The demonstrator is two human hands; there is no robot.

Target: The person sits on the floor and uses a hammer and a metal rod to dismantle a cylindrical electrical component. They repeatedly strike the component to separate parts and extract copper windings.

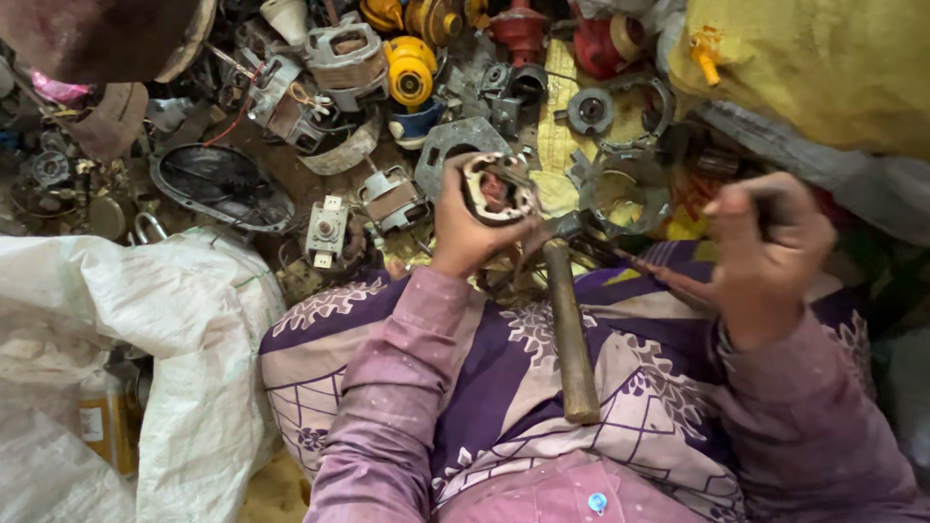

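Observation:
My left hand (463,228) grips a round motor stator (496,190) with copper windings, held up above my lap. My right hand (765,254) is closed around the handle of a thin tool (647,263), a rod that slants from the hand toward the stator; its tip is hidden behind the stator and a hammer head. A hammer with a worn wooden handle (570,329) lies across my lap on the purple patterned cloth (504,368), its metal head close under the stator.
A heap of motor scrap covers the ground ahead: a yellow motor part (411,68), stator blocks (344,58), metal plates (455,140), a black fan cover (221,184). A white woven sack (145,320) sits at the left, a yellow sack (823,68) at the upper right.

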